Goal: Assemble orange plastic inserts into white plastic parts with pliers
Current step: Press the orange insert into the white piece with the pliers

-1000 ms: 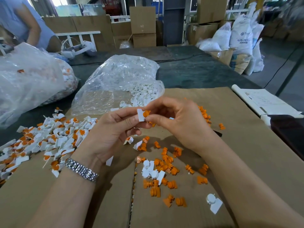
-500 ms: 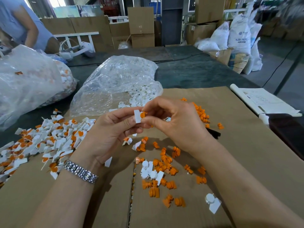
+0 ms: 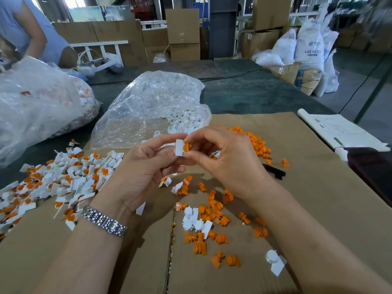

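My left hand (image 3: 140, 172) pinches a small white plastic part (image 3: 179, 147) between thumb and forefinger above the cardboard. My right hand (image 3: 229, 160) pinches an orange insert (image 3: 186, 147) that touches the white part's right side. Loose orange inserts (image 3: 214, 211) and a few white parts (image 3: 194, 219) lie on the cardboard below my hands. A pile of joined white-and-orange pieces (image 3: 63, 181) lies at the left. A black handle, perhaps of the pliers (image 3: 274, 171), shows behind my right wrist.
A clear bag of white parts (image 3: 157, 107) lies behind my hands, a bigger bag (image 3: 36, 107) at far left. More orange inserts (image 3: 256, 143) heap at the right. Papers (image 3: 339, 130) lie at the table's right edge. Another person (image 3: 27, 32) stands at back left.
Both hands stay together at the same spot; the orange insert has turned slightly against the white part.
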